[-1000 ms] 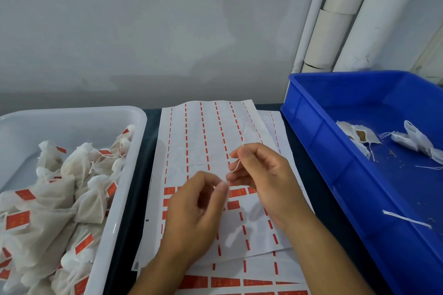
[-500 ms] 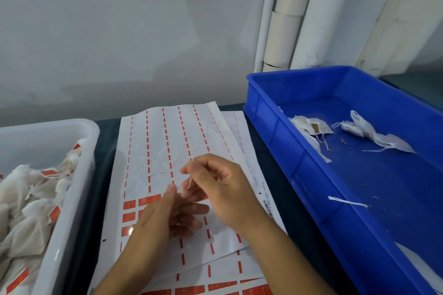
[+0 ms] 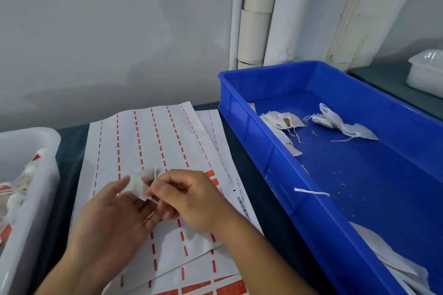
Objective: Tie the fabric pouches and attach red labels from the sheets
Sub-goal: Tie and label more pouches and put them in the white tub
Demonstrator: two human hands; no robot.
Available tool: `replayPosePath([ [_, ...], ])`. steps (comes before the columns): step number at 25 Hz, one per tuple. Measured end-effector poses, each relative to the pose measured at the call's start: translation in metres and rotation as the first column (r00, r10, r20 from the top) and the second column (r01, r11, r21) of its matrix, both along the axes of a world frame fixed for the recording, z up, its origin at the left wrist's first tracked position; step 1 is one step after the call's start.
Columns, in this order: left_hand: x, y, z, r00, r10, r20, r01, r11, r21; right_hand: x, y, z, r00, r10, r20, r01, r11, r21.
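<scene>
A: Quick, hands first. What's each doing?

B: Left hand (image 3: 112, 208) lies palm up with its fingers mostly straight, and the small white fabric pouch (image 3: 140, 183) rests on those fingers with the thumb by its edge. Right hand (image 3: 189, 199) has curled fingers pinching the thin white drawstring (image 3: 155, 172) at the pouch's right side.

A: Where's the pouch relative to both?

B: Directly between them, above the white label sheets with red dashed rows (image 3: 153, 141) on the dark desk (image 3: 261, 199). The string runs roughly upright from the pinch. The right hand is nearer the string end, so I'd judge tightening depends on the right pulling away while the left steadies the pouch.

A: Knot done?

B: Cannot tell, it's too small and blurred.

A: Containers?

B: There are 2 main ones. The blue plastic crate (image 3: 242, 108) on the right holds a few loose, flat white pouches (image 3: 335, 120), a stray string piece and some crumbs. The white plastic tub (image 3: 36, 151) on the left holds pouches with red labels (image 3: 14, 189), likely finished ones. A 3rd white container (image 3: 424, 72) sits far right, contents hidden.
</scene>
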State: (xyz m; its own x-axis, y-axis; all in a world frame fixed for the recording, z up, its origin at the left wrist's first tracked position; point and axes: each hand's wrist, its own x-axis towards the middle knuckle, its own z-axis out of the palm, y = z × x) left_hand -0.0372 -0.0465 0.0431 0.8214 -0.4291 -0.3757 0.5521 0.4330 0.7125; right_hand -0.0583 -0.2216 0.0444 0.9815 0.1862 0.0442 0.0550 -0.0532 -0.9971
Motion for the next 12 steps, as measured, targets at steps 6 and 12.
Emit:
replayPosePath([
  [6, -0.002, -0.014, 0.005, 0.988, 0.026, 0.152, -0.079, 0.932, 0.353, 0.004, -0.003, -0.008, 1.000, 0.023, 0.004, -0.023, 0.995, -0.099],
  [12, 0.013, -0.005, 0.002, 0.995, 0.084, 0.050, -0.093, 0.970, 0.225, 0.013, -0.004, -0.008, 0.999, -0.012, -0.044, 0.009, 0.997, -0.070],
])
